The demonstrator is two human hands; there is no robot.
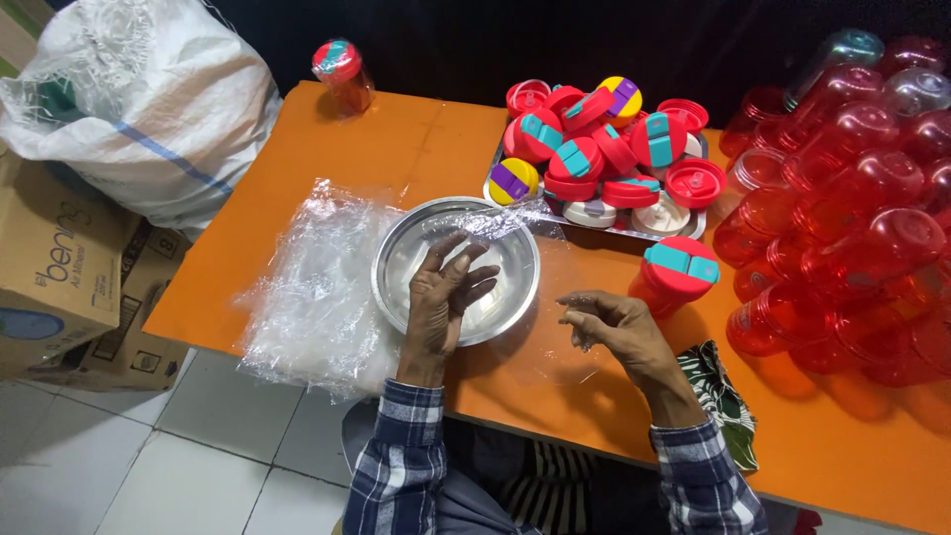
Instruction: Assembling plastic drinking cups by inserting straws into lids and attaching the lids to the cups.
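At the middle of the frame the left hand [442,297] hovers over a steel bowl [396,260] on the orange surface [327,168], fingers spread wide and holding nothing. Right of it, the right hand [616,322] pinches a clear plastic sheet [540,337], beside a capped red bottle [674,272]

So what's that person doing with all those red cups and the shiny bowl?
A person in a checked shirt sits at an orange table. Their left hand hovers with spread fingers over an empty metal bowl, and their right hand pinches a thin clear plastic sheet. A stack of clear plastic bags lies left of the bowl. A closed red bottle stands by the right hand, behind it a tray of colourful lids, and to the right a pile of red cups.
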